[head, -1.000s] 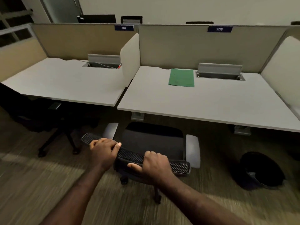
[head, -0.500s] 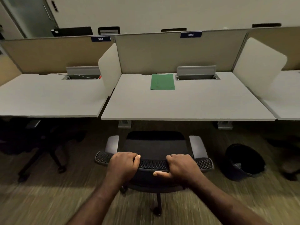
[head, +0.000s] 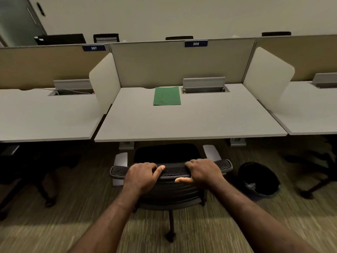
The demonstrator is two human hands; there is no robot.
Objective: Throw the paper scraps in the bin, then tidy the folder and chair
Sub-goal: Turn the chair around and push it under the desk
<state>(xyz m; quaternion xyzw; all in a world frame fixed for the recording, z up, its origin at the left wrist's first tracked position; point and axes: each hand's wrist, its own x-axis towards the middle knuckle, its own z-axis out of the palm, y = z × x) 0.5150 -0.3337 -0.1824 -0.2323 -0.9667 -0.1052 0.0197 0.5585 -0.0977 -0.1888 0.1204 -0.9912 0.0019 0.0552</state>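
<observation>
- Right behind the desk [head: 182,123], I'm standing at the chair [head: 166,154], and its seat is sitting just short of the desk's front edge, with the two grey armrests nearest that edge.
- I'm clamping my left hand [head: 142,175] over the mesh top rail of the chair back, fingers curled over the far side, thumb lying along the rail.
- I'm wrapping my right hand [head: 204,172] over the same rail further to the right, fingers over the top, thumb pointing left underneath.
- Far across the desk, the green folder [head: 166,96] is lying flat and squared up against the back, just beside the open cable tray [head: 205,87].
- Down on the floor off the desk's right corner, the black bin [head: 259,179] is standing with pale scraps showing inside.
</observation>
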